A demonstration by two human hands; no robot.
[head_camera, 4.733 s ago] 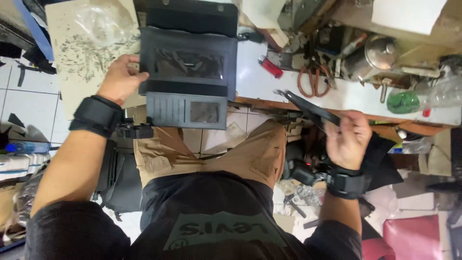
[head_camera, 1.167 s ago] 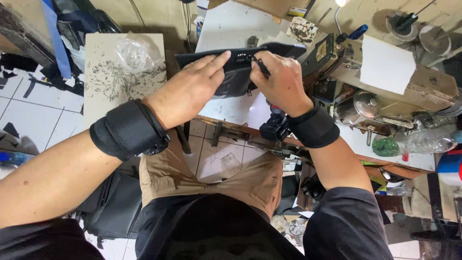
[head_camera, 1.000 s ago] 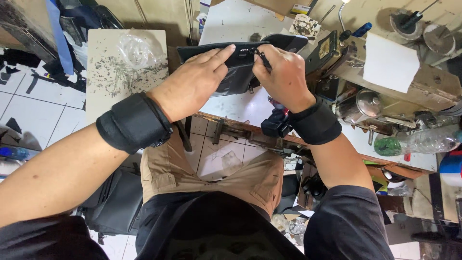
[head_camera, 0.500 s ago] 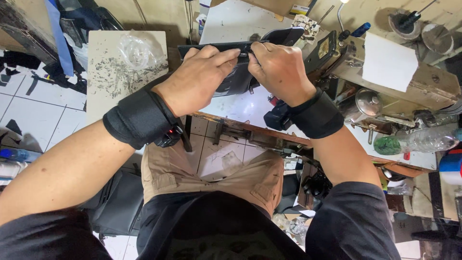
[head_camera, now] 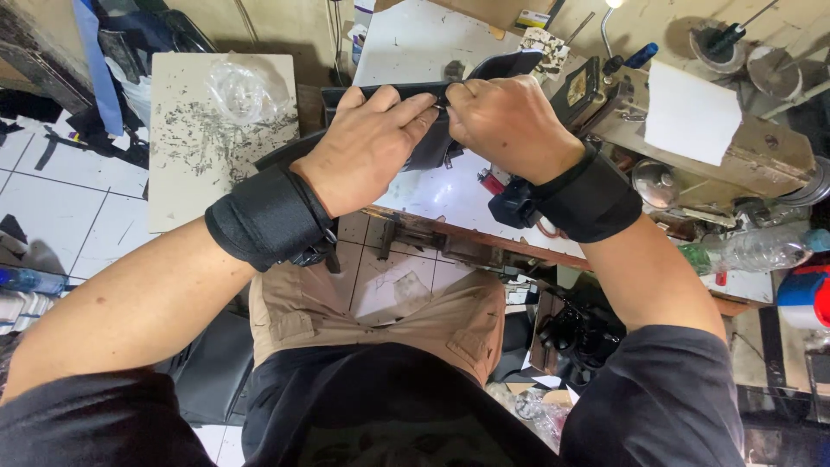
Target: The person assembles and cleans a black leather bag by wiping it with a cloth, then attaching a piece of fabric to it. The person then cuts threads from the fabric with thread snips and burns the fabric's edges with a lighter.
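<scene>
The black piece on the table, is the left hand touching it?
Touching. The head view shows the left hand lying flat on the black piece, its fingers pressed over the top edge, right beside the right hand.

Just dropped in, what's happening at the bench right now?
A seated person has both hands on a black folded piece on the white worktable. The left hand lies flat on it, while the right hand pinches its top edge where the two hands meet. A sewing machine stands just to the right.
</scene>
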